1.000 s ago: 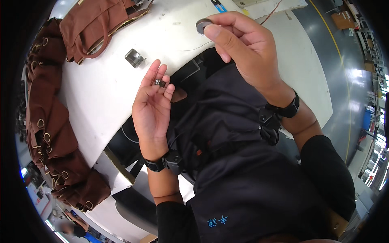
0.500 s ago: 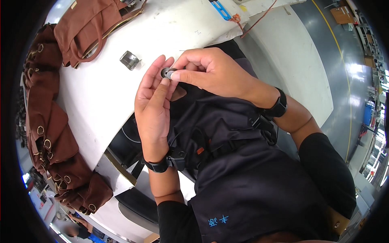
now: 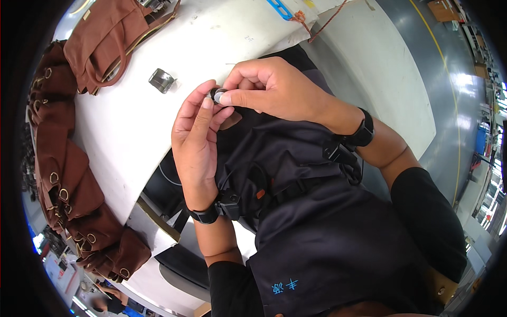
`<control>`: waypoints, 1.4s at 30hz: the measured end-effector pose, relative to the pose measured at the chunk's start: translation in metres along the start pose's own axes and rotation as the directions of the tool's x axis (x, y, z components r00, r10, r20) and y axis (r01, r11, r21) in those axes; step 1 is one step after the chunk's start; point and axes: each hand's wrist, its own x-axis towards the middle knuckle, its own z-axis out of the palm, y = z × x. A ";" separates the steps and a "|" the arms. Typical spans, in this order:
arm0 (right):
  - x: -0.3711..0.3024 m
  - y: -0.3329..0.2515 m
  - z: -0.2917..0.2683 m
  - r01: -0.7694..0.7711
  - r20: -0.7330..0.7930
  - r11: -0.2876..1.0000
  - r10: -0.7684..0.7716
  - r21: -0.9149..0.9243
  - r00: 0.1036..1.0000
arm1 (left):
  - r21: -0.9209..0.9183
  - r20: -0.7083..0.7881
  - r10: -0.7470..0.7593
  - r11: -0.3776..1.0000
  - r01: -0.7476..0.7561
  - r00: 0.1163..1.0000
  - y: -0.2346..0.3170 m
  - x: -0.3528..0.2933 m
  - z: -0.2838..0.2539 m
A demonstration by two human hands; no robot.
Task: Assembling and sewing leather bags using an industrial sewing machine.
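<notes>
In front of my body, both hands meet over the table's near edge. Between the thumb and fingertips of my left hand (image 3: 194, 134) is a small dark round metal piece, which looks like a bobbin case (image 3: 212, 94). My right hand (image 3: 277, 95) pinches a small silver disc, which looks like a bobbin (image 3: 219, 97), against that piece. The fingertips cover part of both, so how far one sits inside the other cannot be made out. Beyond my left hand, a small dark, shiny, see-through box (image 3: 162, 81) stands on the white table (image 3: 124, 132).
A brown handbag (image 3: 105, 45) lies at the table's far left. Several brown bag pieces with metal rings (image 3: 74, 174) hang along the left edge. A blue tool (image 3: 280, 9) and reddish cord (image 3: 302, 20) lie at the far edge. Another person (image 3: 113, 300) is at the lower left.
My left fingers have shifted and curled more around the dark round piece. Both hands remain together, and the view has moved slightly.
</notes>
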 end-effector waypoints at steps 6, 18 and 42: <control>-0.001 0.000 -0.002 -0.009 0.013 0.998 0.010 -0.069 1.000 | 0.123 0.024 0.011 0.992 -0.014 1.000 0.003 -0.005 0.009; -0.002 0.002 -0.010 -0.002 0.012 0.993 0.003 -0.121 1.000 | 0.173 0.075 -0.010 0.985 -0.003 0.997 0.002 -0.005 0.006; 0.010 -0.018 -0.019 0.176 0.120 0.946 -0.148 -0.272 0.982 | 0.476 0.163 0.221 0.836 -0.273 0.962 0.001 -0.015 0.020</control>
